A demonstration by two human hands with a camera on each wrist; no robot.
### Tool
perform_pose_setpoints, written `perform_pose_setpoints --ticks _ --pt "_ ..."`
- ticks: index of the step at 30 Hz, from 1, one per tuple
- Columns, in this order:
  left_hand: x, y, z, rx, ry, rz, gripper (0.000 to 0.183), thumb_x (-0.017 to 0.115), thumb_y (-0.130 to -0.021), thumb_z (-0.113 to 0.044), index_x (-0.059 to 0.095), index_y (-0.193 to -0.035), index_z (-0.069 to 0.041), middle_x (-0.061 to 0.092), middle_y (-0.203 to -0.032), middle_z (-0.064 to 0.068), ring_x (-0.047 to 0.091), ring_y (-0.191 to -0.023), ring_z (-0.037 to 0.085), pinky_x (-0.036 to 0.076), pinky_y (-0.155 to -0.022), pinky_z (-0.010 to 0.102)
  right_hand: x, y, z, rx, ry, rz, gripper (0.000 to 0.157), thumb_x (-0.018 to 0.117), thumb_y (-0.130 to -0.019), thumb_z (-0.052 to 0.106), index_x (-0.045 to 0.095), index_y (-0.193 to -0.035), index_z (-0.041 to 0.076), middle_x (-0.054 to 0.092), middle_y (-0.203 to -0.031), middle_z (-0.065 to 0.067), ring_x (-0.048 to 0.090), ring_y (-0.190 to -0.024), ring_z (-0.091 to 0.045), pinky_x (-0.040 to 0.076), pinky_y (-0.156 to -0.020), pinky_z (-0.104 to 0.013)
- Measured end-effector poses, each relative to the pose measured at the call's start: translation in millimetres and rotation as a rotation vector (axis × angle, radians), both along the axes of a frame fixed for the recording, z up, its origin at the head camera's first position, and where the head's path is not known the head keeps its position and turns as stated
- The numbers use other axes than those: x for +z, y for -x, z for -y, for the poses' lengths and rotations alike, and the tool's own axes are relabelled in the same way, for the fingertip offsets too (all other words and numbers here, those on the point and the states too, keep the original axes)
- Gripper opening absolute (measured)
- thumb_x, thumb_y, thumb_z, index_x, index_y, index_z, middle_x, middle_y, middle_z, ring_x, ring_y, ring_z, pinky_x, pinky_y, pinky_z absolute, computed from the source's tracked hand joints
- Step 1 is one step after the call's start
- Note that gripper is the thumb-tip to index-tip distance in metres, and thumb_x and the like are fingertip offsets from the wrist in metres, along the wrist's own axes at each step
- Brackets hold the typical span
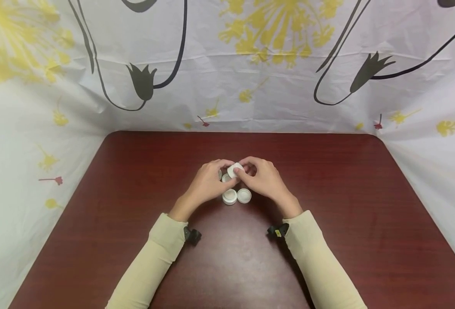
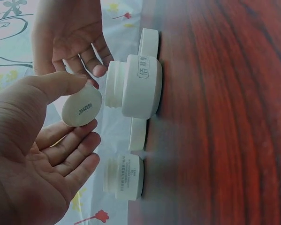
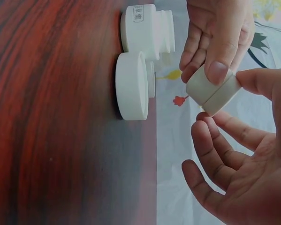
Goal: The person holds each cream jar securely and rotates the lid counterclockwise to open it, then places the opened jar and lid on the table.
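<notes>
A small white jar point(image 1: 235, 170) with a seam around its middle is held tilted above the table between both hands. My left hand point(image 1: 209, 181) pinches one part of it; the left thumb lies on its side in the right wrist view. My right hand point(image 1: 265, 178) pinches the part beyond the seam point(image 3: 223, 97) between thumb and fingers. Small print marks its round end point(image 2: 82, 107) in the left wrist view. Just below the hands stands a larger uncapped white jar point(image 1: 229, 197) with a threaded neck, next to a round white lid point(image 1: 244, 196).
Another small uncapped jar point(image 2: 129, 177) stands farther along the table, its label printed in small text. A second lid point(image 2: 138, 135) lies between the two jars. The dark red wooden table point(image 1: 347, 193) meets a patterned white cloth point(image 1: 227, 98) behind it.
</notes>
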State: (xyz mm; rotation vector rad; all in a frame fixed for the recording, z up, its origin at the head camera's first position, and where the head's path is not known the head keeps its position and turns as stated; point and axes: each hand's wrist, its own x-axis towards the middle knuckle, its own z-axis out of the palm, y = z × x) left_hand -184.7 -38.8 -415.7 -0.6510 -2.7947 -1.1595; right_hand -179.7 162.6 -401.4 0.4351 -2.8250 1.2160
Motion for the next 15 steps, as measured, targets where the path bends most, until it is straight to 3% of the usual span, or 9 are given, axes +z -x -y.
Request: perform_pose_setpoints --ticks 10,15 --pt "-1.4 0.4 0.8 -0.009 -0.011 0.003 0.042 0.082 -0.088 -0.030 0.076 -0.126 -0.013 0.078 -0.122 0.007 0.073 -0.109 0.029 0.057 -0.094 0.043 -1.9 0.4 -1.5 0.040 0.019 0.014 0.031 0.073 -0.098 0.029 0.074 -0.123 0.011 0.077 -0.102 -0.005 0.073 -0.091 -0.019 0.056 -0.085 -0.037" --pt "-1.7 1.2 0.4 -0.010 -0.001 0.003 0.044 0.082 -0.089 -0.031 0.075 -0.128 -0.013 0.077 -0.124 0.006 0.072 -0.109 0.031 0.057 -0.096 0.043 -0.2 0.4 -4.0 0.017 0.015 0.046 0.042 0.072 -0.099 0.040 0.071 -0.130 0.012 0.078 -0.111 -0.005 0.076 -0.097 -0.020 0.058 -0.090 -0.043"
